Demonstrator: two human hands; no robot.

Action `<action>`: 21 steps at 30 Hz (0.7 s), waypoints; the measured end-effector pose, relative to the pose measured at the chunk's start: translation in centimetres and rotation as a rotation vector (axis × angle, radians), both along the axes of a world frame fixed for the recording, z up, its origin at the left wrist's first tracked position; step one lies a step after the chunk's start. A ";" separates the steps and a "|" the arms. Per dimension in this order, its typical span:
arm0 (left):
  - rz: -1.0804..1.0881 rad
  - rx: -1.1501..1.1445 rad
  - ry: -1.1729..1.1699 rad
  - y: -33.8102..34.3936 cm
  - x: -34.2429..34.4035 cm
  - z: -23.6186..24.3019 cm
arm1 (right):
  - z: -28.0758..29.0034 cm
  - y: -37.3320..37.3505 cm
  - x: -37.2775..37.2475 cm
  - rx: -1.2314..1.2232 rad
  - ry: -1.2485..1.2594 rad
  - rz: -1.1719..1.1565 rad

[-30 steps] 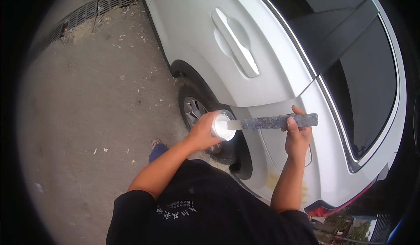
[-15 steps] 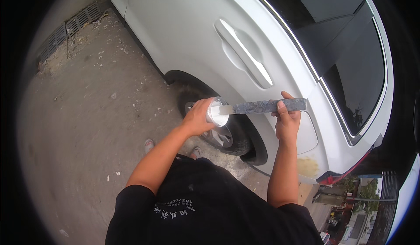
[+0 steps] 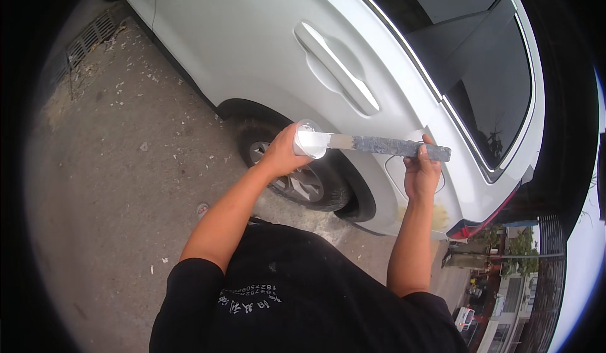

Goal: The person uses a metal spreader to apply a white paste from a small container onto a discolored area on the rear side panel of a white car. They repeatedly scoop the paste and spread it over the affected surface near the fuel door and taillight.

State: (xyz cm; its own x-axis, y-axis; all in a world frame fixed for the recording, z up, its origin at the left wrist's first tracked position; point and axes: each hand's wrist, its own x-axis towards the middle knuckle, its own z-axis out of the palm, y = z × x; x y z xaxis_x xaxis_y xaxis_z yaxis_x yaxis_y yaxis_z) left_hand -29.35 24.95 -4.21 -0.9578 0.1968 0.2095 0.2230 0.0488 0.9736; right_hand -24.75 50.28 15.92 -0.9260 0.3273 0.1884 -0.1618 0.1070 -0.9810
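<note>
On rough gray ground (image 3: pixel 126 195) outdoors, I stand beside a white car (image 3: pixel 246 50). My left hand (image 3: pixel 282 154) holds a clear cup (image 3: pixel 302 153) of white paste (image 3: pixel 314 141), hiding part of the wheel (image 3: pixel 307 186). My right hand (image 3: pixel 424 167) pinches a long scraper (image 3: pixel 385 145) reaching to the cup; more blade (image 3: pixel 341 141) shows than before. My right arm (image 3: pixel 410 246) hides some of a yellowish patch (image 3: pixel 441 216).

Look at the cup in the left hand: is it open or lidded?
Open: no lid covers the cup, and white paste shows at its mouth, where the scraper ends.
</note>
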 end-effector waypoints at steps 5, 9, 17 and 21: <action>0.028 -0.001 -0.080 0.4 0.0 1.0 | -0.5 1.9 0.8 -0.031 0.035 0.010; 0.044 -0.003 -0.127 1.2 0.6 1.4 | -1.6 3.5 1.8 -0.099 0.049 0.029; 0.085 0.002 -0.103 2.5 0.7 0.5 | -4.6 4.8 4.7 -0.261 0.049 -0.081; 0.078 -0.002 -0.111 2.8 0.8 0.6 | -6.4 5.2 6.2 -0.313 0.057 -0.119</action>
